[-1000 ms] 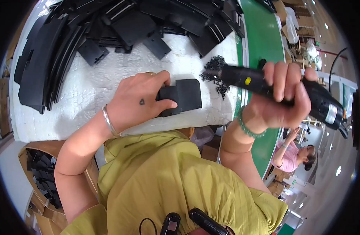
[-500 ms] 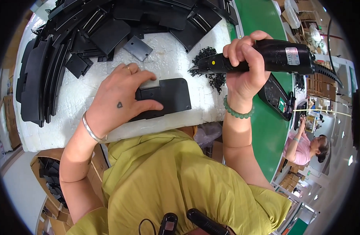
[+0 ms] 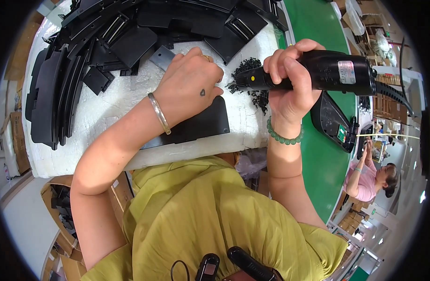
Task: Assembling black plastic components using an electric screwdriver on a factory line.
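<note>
My right hand (image 3: 294, 77) is wrapped round a black electric screwdriver (image 3: 327, 70), which lies almost level with its bit pointing left at a pile of small black screws (image 3: 252, 84). My left hand (image 3: 189, 84) is over the work, its fingers curled and its thumb close to the index finger, just left of the screwdriver's bit. Whatever is between those fingers, if anything, I cannot make out. Below that hand a flat black plastic panel (image 3: 205, 124) lies near the front edge of the white foam block, partly covered by my wrist. A grey metal plate (image 3: 162, 57) shows beside my left knuckles.
Black plastic parts (image 3: 177, 23) are heaped along the back of the white foam block (image 3: 121, 105), with long curved ones (image 3: 49, 98) stacked at left. On the green bench (image 3: 308, 164) at right lies a black housing with a circuit board (image 3: 334, 124). A co-worker (image 3: 371, 180) sits beyond.
My left hand has left the panel and moved up and right toward the screws, its fingers now curled. The right hand with the screwdriver has hardly moved.
</note>
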A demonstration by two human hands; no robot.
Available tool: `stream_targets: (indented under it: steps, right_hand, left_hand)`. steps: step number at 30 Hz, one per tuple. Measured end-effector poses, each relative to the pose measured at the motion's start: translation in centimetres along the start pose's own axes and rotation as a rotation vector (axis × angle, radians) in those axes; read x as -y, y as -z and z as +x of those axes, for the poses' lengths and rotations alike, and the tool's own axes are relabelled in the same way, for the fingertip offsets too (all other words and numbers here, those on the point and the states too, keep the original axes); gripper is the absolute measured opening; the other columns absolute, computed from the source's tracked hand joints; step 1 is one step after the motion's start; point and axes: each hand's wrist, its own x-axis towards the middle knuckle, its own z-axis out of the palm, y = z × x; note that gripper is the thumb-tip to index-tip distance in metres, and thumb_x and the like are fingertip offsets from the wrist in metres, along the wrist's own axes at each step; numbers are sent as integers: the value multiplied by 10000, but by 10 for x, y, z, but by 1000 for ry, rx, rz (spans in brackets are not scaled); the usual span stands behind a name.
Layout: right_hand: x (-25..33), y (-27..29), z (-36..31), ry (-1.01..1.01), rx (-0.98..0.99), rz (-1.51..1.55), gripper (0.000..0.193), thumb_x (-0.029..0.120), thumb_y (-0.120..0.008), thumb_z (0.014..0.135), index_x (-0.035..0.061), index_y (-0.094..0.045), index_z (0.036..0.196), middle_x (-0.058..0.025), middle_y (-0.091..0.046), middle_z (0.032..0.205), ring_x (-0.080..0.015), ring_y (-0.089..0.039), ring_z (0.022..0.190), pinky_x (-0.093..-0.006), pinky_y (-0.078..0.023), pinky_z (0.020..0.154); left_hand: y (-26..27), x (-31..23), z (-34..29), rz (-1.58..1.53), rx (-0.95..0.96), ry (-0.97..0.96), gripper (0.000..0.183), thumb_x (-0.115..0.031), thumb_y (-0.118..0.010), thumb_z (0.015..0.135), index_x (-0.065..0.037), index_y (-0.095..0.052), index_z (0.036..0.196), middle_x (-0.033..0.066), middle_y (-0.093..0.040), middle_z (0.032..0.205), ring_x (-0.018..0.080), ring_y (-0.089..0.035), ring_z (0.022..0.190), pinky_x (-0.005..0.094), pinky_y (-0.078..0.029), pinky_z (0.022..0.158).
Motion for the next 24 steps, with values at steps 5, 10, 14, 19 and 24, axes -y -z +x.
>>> stream_targets:
  steps: [5,10,14,19,24]
  right_hand:
    - [13,-2,1,58,29,105,295,4,-485,729,2,-425,1018,-59,-444,595,-136,-405,460,-298,-387,483]
    - [36,-5,0,85,88,166,329,52,-488,738,51,-421,1060,-27,-400,579,-126,-382,450,-292,-364,483]
    - [54,5,-2,109,271,258,347,67,-486,763,91,-426,1104,4,-425,593,-114,-415,472,-271,-364,528]
    - [69,1,-10,177,410,234,337,46,-583,724,123,-442,1020,50,-482,550,-70,-466,421,-196,-390,447]
    - [64,-17,-16,135,435,217,288,80,-592,660,132,-450,905,86,-492,526,-11,-470,423,-150,-375,469]
  left_hand:
    - [-5,-1,4,-20,-77,-72,197,-168,-712,659,-47,-666,807,66,-603,739,254,-534,825,357,-429,731]
    - [-4,-1,4,-119,-225,-192,156,-136,-713,643,-44,-643,747,51,-585,686,242,-540,797,342,-437,702]
    - [2,-6,-2,-313,-308,-236,132,-110,-716,635,-47,-624,706,46,-593,690,222,-560,807,308,-454,672]
    - [2,-12,-13,-444,-311,-296,110,-70,-696,666,-53,-635,756,48,-609,719,217,-581,852,297,-478,663]
    - [13,-8,-38,-482,-218,-187,229,-65,-704,674,-58,-628,890,42,-619,842,221,-567,923,307,-476,733]
